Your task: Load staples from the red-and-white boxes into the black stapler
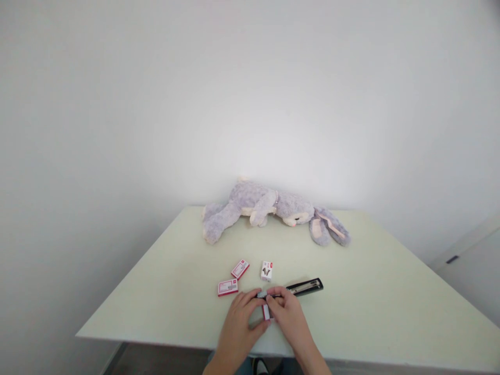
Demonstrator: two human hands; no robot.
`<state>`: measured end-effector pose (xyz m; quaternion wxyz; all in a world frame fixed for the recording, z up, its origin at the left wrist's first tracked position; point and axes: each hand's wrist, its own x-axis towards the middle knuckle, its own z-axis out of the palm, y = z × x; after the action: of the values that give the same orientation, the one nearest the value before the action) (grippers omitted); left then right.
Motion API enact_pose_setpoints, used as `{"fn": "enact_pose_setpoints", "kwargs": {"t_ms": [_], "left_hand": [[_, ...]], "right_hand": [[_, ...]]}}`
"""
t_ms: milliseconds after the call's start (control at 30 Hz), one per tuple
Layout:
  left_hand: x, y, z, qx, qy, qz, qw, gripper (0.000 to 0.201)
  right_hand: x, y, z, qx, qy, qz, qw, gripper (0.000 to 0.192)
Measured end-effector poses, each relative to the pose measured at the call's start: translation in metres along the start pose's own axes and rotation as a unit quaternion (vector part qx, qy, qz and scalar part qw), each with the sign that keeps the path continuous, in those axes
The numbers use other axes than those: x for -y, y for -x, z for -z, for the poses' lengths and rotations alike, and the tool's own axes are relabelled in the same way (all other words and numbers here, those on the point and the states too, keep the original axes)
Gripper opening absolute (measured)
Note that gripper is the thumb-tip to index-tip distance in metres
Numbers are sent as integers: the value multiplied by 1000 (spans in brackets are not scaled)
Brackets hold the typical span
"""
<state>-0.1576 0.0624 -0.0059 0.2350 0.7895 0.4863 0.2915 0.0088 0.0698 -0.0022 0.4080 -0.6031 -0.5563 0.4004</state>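
Observation:
My left hand (238, 319) is curled around a small red-and-white staple box (266, 312), thumb at its near end and fingertips at its far end. A small silvery piece that looks like a strip of staples (262, 295) shows between the fingertips of both hands. My right hand (288, 314) pinches at its right side, with thumb and index finger close together. Behind the right fingers lies a black stapler (307, 286), opened so its metal channel shows. Its left end is partly hidden by my hands.
Two red-and-white staple boxes (227, 287) lie left of my hands. A white box with a dark picture (266, 271) stands beyond them. A lavender plush rabbit (258, 200) lies along the back of the pale table (156, 297), against the wall.

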Motion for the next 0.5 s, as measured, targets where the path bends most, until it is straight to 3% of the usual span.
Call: {"fn": "enact_pose_setpoints", "kwargs": {"t_ms": [133, 267, 500], "left_hand": [[-3, -3, 2, -3, 8, -8, 1000, 48], [-5, -3, 3, -10, 12, 1, 1000, 50], [-13, 0, 4, -15, -6, 40, 999, 37]], "right_hand": [[17, -2, -3, -7, 57, 39, 998, 23], [34, 3, 10, 17, 127, 82, 988, 19], [15, 13, 39, 79, 245, 81, 963, 15]]}}
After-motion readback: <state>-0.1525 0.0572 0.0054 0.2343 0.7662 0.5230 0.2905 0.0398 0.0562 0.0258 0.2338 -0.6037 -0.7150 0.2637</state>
